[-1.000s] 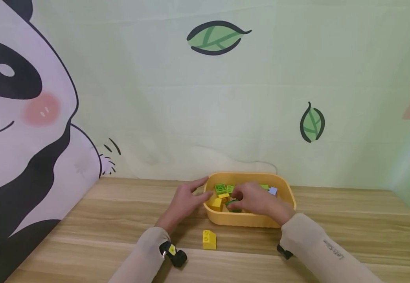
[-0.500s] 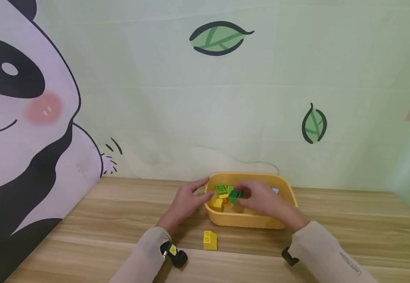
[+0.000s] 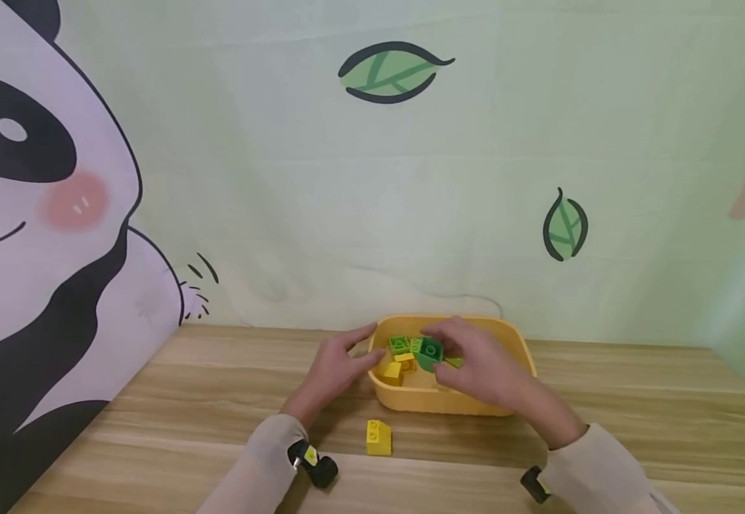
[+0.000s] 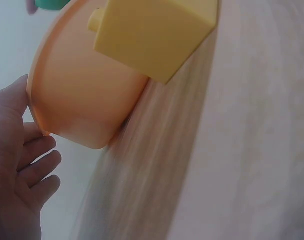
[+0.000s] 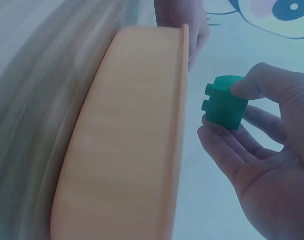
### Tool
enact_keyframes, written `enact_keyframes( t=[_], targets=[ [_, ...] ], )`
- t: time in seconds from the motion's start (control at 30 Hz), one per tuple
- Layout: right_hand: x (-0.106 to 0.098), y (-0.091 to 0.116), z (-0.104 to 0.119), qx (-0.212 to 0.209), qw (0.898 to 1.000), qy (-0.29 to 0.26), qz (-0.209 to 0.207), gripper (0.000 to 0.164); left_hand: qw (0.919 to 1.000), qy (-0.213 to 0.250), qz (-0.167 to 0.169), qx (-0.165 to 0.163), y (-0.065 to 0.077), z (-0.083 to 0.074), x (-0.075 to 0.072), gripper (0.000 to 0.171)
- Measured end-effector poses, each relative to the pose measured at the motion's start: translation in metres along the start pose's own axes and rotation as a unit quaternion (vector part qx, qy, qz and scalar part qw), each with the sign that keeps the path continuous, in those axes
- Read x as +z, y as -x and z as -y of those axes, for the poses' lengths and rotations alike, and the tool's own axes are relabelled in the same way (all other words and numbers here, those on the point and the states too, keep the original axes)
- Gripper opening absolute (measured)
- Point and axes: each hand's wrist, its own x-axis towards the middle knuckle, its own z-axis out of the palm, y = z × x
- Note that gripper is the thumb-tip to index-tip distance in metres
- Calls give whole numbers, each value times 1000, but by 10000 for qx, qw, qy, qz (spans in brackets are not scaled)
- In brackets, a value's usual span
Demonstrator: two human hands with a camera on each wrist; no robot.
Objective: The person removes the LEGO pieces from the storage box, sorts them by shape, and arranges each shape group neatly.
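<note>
My right hand [image 3: 484, 364] pinches a dark green toy building block [image 3: 431, 353] between thumb and fingers, held over the orange plastic bin [image 3: 439, 401]. In the right wrist view this green block [image 5: 225, 104] shows studs on one side and a rounded side, above the level of the rim. At the bin's left end, my left hand [image 3: 336, 365] holds the rim, thumb over the edge. The left wrist view has the left hand [image 4: 14, 160] at the end wall. Light green blocks [image 3: 399, 345] and a yellow block [image 3: 393, 373] lie inside the bin.
A yellow sloped block [image 3: 378, 437] stands on the wooden table [image 3: 250, 400] in front of the bin. Behind the table hangs a pale green cloth backdrop [image 3: 308, 200] with a panda and leaves. Both wrists wear small black cameras.
My right hand has lifted the dark green block from inside the bin to above it and turned it, its hollow side now facing the head camera. The left hand stays at the rim.
</note>
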Motion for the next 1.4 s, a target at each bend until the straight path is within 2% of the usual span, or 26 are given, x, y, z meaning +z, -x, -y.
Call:
enact_keyframes(
  t=[0.3,0.5,0.73,0.87,1.1,1.4],
  targets=[
    [2,22,7,-332,9988,-352,-2,43,10000,-60,-8,7,0,2,0,58],
    [3,28,8,-503,9980,-392,3,41,9999,-103,-23,-51,2,0,-2,58],
    [2,31,9,-508,9982,-311,2,40,10000,-92,-25,6,0,0,-3,58],
    [2,32,11,-423,9983,-391,105,41,10000,-77,-42,45,-1,1,-2,58],
    [3,36,10,-529,9974,-413,271,40,10000,-40,-26,30,-1,0,-1,57],
    [7,36,9,-406,9940,-708,732,35,10000,-9,-38,-66,0,-1,1,57]
  ],
)
